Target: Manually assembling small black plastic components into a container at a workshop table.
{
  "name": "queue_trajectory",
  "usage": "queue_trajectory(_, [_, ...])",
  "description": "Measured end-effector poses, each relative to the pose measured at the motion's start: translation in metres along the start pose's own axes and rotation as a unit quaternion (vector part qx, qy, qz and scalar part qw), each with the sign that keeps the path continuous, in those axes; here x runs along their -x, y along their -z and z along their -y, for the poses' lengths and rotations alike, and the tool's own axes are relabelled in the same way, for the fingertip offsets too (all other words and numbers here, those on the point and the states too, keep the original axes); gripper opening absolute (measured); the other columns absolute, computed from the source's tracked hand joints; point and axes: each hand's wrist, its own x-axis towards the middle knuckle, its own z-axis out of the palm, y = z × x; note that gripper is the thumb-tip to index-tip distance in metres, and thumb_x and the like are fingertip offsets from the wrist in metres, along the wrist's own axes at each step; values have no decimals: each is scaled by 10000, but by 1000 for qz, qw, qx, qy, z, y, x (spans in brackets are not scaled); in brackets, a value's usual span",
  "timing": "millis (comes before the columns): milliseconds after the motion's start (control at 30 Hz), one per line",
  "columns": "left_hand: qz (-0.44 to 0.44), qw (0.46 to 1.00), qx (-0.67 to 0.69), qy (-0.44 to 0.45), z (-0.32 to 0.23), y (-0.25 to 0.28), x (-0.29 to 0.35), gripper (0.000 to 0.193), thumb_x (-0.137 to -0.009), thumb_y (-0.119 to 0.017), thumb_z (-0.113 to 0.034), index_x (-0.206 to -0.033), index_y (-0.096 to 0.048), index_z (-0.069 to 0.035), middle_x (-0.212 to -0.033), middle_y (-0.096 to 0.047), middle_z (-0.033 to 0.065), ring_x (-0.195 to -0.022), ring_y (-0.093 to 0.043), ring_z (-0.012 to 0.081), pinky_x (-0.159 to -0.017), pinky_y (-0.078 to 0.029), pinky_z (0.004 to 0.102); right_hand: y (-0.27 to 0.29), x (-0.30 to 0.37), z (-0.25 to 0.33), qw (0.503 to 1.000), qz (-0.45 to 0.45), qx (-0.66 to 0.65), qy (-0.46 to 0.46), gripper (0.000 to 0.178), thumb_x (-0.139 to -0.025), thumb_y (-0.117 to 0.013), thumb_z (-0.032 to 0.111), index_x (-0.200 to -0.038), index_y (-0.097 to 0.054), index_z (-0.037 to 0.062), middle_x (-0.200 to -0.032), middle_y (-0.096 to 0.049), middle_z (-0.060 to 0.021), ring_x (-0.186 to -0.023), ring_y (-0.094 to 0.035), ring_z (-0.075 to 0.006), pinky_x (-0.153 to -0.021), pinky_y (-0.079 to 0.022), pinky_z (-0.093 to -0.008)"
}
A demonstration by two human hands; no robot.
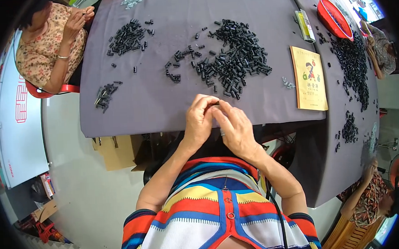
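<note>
My left hand [198, 121] and my right hand [235, 126] meet just above the table's near edge, fingertips pinched together. Between them shows a bit of a small black part [217, 103], mostly hidden by the fingers. Just beyond my hands lies a large heap of short black cylindrical plastic parts [236, 55]. A looser curved row of the same parts [173, 71] stretches to its left. Farther left are another black heap [129, 38] and a small pile of thin dark-and-grey pieces [105, 97].
A yellow notebook [309, 91] lies to the right, beside a few small clear pieces [288, 83]. Beyond it are a yellow-and-white box [304, 26], a red basket [325, 23] and more black parts [352, 67]. Co-workers sit left [53, 46] and right [370, 196] of the grey-covered table [149, 111].
</note>
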Motion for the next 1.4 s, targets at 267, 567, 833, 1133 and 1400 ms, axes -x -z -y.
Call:
queue_trajectory(267, [-38, 998, 21, 51, 1, 24, -7, 113, -813, -574, 40, -922, -579, 11, -849, -547, 36, -654, -518, 91, -596, -441, 225, -7, -39, -32, 998, 6, 14, -58, 315, -575, -585, -13, -878, -570, 71, -867, -546, -87, -817, -491, -280, -704, -386, -374])
queue_trajectory(567, [-38, 995, 51, 74, 8, 25, -7, 111, -823, -569, 30, -931, -574, 5, -860, -536, 20, -624, -505, 76, -562, -438, 216, -32, -49, -31, 987, 68, 135, -50, 256, -614, -611, 36, -856, -540, 84, -822, -500, -75, -793, -468, -266, -701, -377, -371])
queue_trajectory(833, [-17, 993, 54, 106, 5, 26, -8, 109, -845, -565, 3, -951, -583, -12, -804, -541, 18, -595, -501, 81, -545, -426, 222, -17, -37, -29, 985, 16, -101, -139, 316, -662, -493, -105, -955, -526, 10, -876, -505, -172, -822, -495, -363, -726, -421, -427])
queue_trajectory(1133, [13, 997, 24, 78, 0, 22, -10, 124, -851, -570, -7, -969, -607, -19, -802, -539, 8, -670, -468, 67, -614, -402, 210, -11, -22, -22, 927, 25, -268, -262, 259, -752, -476, -112, -977, -518, 9, -855, -558, -169, -771, -563, -340, -674, -455, -364])
queue_trajectory(1400, [36, 991, 76, 103, 3, 12, -9, 148, -868, -552, -25, -999, -620, -35, -773, -481, -58, -588, -403, 14, -527, -344, 172, -10, -21, -25, 907, 21, -325, -268, 268, -757, -465, -132, -972, -529, 14, -829, -551, -106, -679, -563, -203, -581, -464, -290])
